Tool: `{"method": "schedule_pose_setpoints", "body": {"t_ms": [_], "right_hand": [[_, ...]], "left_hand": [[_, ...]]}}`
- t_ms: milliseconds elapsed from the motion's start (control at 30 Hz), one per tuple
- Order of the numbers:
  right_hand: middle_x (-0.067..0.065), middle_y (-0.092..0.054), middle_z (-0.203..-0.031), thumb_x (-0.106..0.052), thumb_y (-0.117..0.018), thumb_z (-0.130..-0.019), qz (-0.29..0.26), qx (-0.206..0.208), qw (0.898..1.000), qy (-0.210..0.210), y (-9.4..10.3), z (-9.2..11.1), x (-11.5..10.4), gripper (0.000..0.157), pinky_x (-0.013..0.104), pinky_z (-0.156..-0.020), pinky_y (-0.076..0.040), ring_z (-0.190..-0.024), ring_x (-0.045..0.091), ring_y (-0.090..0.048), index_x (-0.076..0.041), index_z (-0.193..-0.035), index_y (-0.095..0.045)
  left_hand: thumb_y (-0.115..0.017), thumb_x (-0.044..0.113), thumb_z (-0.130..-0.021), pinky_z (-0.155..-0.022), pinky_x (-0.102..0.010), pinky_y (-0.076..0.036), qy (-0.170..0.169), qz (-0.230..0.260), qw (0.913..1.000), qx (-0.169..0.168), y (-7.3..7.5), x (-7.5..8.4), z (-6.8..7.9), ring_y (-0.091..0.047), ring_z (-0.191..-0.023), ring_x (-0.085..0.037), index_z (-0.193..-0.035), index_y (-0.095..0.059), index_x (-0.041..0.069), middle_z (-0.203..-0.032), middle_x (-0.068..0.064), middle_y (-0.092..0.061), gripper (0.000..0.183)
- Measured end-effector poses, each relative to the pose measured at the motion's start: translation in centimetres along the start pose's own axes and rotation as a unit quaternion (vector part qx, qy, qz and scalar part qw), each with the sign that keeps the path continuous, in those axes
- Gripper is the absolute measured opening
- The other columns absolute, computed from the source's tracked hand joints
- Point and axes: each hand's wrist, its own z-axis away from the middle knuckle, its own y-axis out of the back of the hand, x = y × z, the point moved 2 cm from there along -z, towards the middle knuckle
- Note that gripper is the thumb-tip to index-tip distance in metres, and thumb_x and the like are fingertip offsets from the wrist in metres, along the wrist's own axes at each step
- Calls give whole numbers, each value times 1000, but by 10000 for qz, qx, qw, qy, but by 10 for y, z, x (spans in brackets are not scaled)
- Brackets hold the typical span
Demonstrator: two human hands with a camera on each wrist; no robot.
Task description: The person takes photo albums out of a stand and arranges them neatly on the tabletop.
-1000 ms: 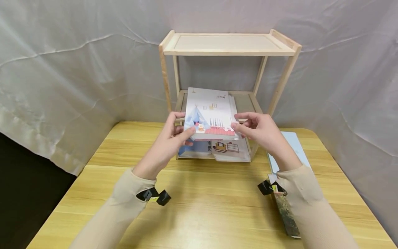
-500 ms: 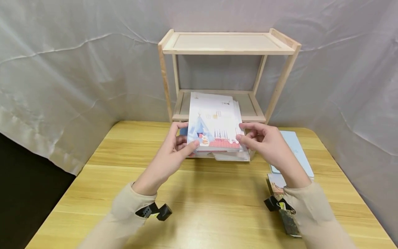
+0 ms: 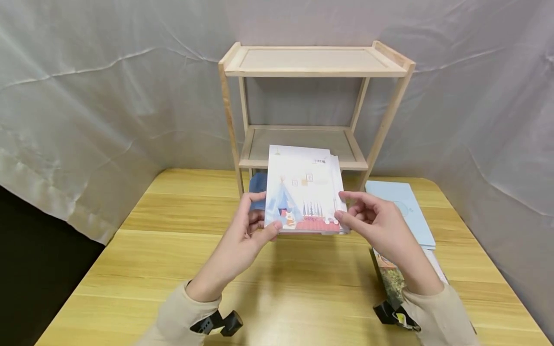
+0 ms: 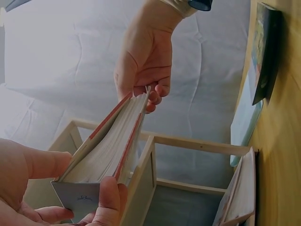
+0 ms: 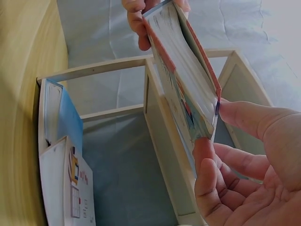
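Note:
A white picture book (image 3: 303, 185) with a blue tent and a red strip on its cover is held in the air in front of the wooden rack (image 3: 320, 62). My left hand (image 3: 240, 235) pinches its left side, thumb on top and fingers beneath. At the opposite side my right hand (image 3: 383, 223) pinches it too. The wrist views show thick page edges (image 5: 181, 56) between red-edged covers, with the cover slightly apart from the pages. Below, on the rack's bottom level, lie a blue book (image 5: 68, 117) and a white book with a drawing (image 5: 75, 188).
To the right on the table (image 3: 143, 269) lies a light blue book (image 3: 404, 209). Nearer me is a book with a dark landscape cover (image 3: 393, 283), partly under my right forearm. The rack's middle shelf (image 3: 298, 139) is behind the held book. Grey cloth (image 3: 108, 96) hangs around the table.
Both hands have drawn the book back toward me, away from the rack. More of the middle shelf now shows behind it. The book stays gripped at both sides.

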Motion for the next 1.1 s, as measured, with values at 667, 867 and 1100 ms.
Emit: {"method": "schedule_pose_setpoints", "body": {"t_ms": [667, 867, 1100], "right_hand": [[6, -68, -94, -21, -80, -99, -56, 171, 9998, -108, -10, 42, 22, 46, 20, -65, -54, -75, 10, -62, -7, -141, -68], [5, -69, -93, -22, -81, -98, -10, 136, 9997, -196, -13, 48, 32, 46, 21, -63, -54, -74, 8, -62, -6, -140, -69], [4, -69, -94, -20, -82, -98, -10, 61, 9995, -322, -20, 54, 46, 46, 21, -63, -54, -73, 7, -61, -5, -139, -69]], "left_hand": [[-73, 19, -103, -88, -26, -60, 94, -220, 9997, 76, -26, -20, 34, -68, -112, -24, -150, -40, 17, -125, -19, -71, 57], [-74, 21, -103, -84, -25, -59, 242, -228, 9994, 70, -32, -28, 37, -68, -108, -22, -151, -42, 18, -124, -17, -72, 58], [-74, 19, -102, -86, -24, -61, 273, -227, 9994, -5, -38, -43, 40, -70, -107, -21, -149, -42, 17, -125, -18, -73, 57]]}}
